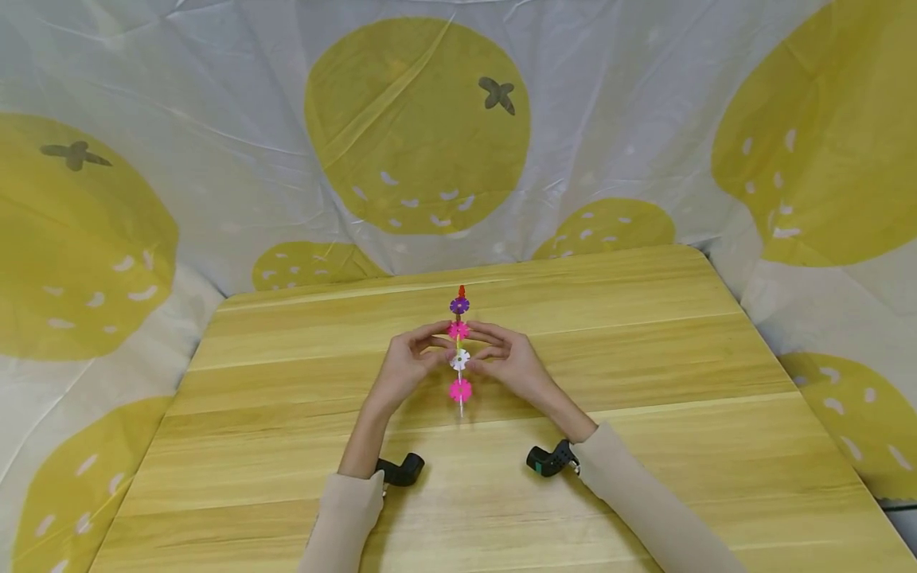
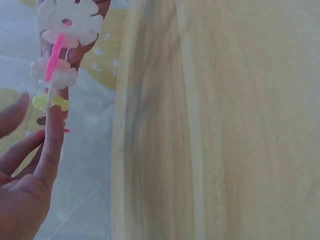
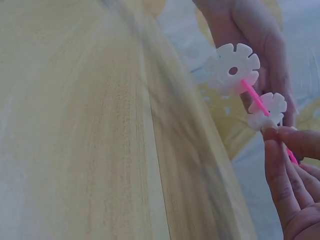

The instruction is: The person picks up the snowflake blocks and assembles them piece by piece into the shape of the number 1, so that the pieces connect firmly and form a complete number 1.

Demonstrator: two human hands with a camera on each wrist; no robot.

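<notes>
A chain of interlocking plastic snowflake discs stands lengthwise between my two hands, above the wooden table. From its near end it shows a bright pink disc (image 1: pixel 461 390), a white disc (image 1: pixel 460 360), another pink disc (image 1: pixel 459 330), a purple disc (image 1: pixel 460 305) and a red piece (image 1: pixel 462 291), with edge-on discs linking them. My left hand (image 1: pixel 403 370) holds the chain's middle from the left with its fingertips. Opposite it, my right hand (image 1: pixel 519 368) pinches the chain from the right, thumb near the white disc. In the right wrist view, white discs (image 3: pixel 248 60) extend beyond the pinching fingers.
The wood-grained table (image 1: pixel 272 430) spreads beneath both arms. A white curtain with yellow fruit prints (image 1: pixel 415 127) hangs behind and beside it. Black wrist cameras sit at the left wrist (image 1: pixel 401 470) and right wrist (image 1: pixel 550 459).
</notes>
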